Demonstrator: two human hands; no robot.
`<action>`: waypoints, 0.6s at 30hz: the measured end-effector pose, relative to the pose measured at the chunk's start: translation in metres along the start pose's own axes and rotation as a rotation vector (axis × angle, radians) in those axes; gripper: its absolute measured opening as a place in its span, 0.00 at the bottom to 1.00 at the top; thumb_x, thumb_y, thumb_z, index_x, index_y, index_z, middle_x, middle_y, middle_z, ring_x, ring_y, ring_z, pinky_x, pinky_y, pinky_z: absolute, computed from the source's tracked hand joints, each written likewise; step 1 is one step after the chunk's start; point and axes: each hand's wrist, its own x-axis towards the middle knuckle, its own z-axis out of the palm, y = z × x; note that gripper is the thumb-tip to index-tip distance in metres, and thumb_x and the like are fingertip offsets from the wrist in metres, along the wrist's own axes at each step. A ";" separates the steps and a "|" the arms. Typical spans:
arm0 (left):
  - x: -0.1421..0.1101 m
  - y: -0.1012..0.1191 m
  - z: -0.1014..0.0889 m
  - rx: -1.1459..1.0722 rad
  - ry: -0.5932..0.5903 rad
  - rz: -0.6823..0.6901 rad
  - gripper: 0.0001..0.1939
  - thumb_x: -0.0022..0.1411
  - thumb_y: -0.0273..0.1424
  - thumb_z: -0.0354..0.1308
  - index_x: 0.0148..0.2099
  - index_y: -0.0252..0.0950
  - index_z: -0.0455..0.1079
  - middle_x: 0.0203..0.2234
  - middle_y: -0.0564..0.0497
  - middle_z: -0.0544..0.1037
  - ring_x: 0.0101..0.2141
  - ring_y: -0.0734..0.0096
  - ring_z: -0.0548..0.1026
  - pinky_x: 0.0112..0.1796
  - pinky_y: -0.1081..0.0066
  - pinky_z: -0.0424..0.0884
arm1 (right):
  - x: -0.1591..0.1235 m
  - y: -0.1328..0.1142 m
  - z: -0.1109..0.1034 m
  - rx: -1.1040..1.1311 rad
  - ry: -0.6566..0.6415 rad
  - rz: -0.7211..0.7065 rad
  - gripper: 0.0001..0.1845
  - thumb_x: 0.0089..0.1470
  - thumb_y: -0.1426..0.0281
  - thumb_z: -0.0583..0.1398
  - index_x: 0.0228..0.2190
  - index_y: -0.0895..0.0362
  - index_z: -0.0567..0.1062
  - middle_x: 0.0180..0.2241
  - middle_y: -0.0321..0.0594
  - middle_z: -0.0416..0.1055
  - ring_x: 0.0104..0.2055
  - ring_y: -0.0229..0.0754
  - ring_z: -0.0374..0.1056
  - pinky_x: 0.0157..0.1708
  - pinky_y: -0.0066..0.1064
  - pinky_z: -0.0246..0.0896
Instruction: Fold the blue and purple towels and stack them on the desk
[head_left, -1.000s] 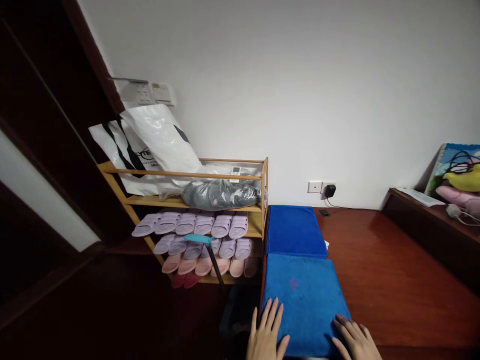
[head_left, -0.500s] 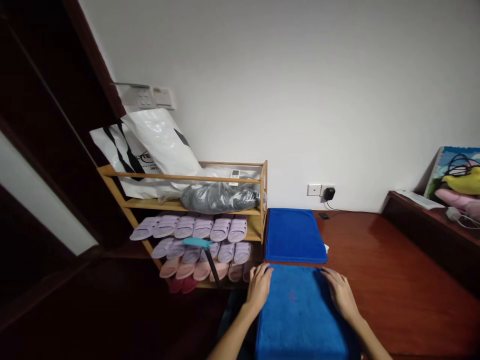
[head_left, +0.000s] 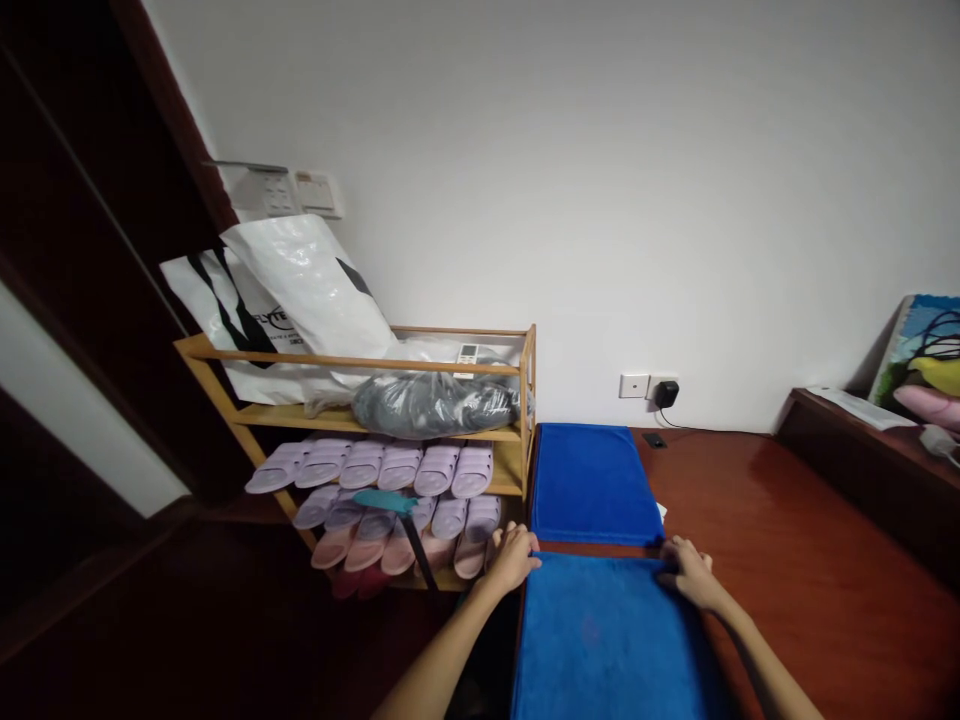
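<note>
A: Entry order, with twelve o'clock straight ahead of the wearer?

B: Left hand (head_left: 512, 556), one: fingers curled, seemingly pinching the far left corner of the near blue cloth (head_left: 611, 635). Right hand (head_left: 690, 575), one: curled likewise, seemingly pinching the far right corner.

A: Bearing of that cloth, the relation that counts?

B: From the left hand, towards 4 and 5 o'clock; from the right hand, towards 7 and 8. Both hands touch it; neither is nearer.

A: Direction and long axis?

B: Far edge faces 12 and runs roughly 9 to 3 between the hands. Long axis, apparently 12 to 6; the near end is cut off, so unconfirmed. Location: on the desk (head_left: 750, 520), along its left side.

A: Further out?

B: Darker blue cloth (head_left: 592, 485), one, flat, at 12, a narrow strip of wood between the two. Black plug (head_left: 667, 394), at 1, on the wall. Shoe rack (head_left: 274, 416), at 10, just beside the desk: lilac slippers (head_left: 400, 465), pink slippers (head_left: 364, 548) below, white bags (head_left: 307, 290) on top.
</note>
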 end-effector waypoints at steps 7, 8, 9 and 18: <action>0.023 0.011 -0.010 0.059 0.104 0.121 0.09 0.60 0.24 0.53 0.42 0.38 0.70 0.49 0.48 0.72 0.52 0.61 0.66 0.50 0.59 0.58 | 0.018 0.000 0.003 0.010 0.102 -0.083 0.19 0.46 0.71 0.52 0.41 0.53 0.72 0.56 0.45 0.65 0.56 0.46 0.61 0.56 0.46 0.47; 0.024 0.011 -0.007 0.066 0.106 0.149 0.12 0.60 0.22 0.52 0.44 0.38 0.69 0.52 0.47 0.70 0.54 0.62 0.65 0.52 0.59 0.58 | 0.020 0.000 0.007 0.005 0.105 -0.092 0.22 0.47 0.72 0.51 0.45 0.54 0.71 0.56 0.46 0.66 0.56 0.45 0.62 0.56 0.45 0.48; 0.024 0.011 -0.005 0.073 0.105 0.172 0.15 0.59 0.21 0.50 0.47 0.37 0.68 0.54 0.46 0.69 0.55 0.63 0.64 0.52 0.61 0.58 | 0.021 0.000 0.011 -0.001 0.105 -0.098 0.25 0.47 0.73 0.50 0.48 0.55 0.69 0.55 0.47 0.67 0.55 0.44 0.63 0.55 0.43 0.49; -0.011 0.011 0.006 0.133 0.139 0.246 0.16 0.65 0.23 0.42 0.50 0.35 0.66 0.44 0.42 0.77 0.45 0.62 0.74 0.49 0.60 0.65 | -0.011 0.003 0.013 -0.077 0.081 -0.178 0.25 0.53 0.70 0.49 0.52 0.57 0.69 0.52 0.49 0.70 0.53 0.47 0.66 0.56 0.47 0.51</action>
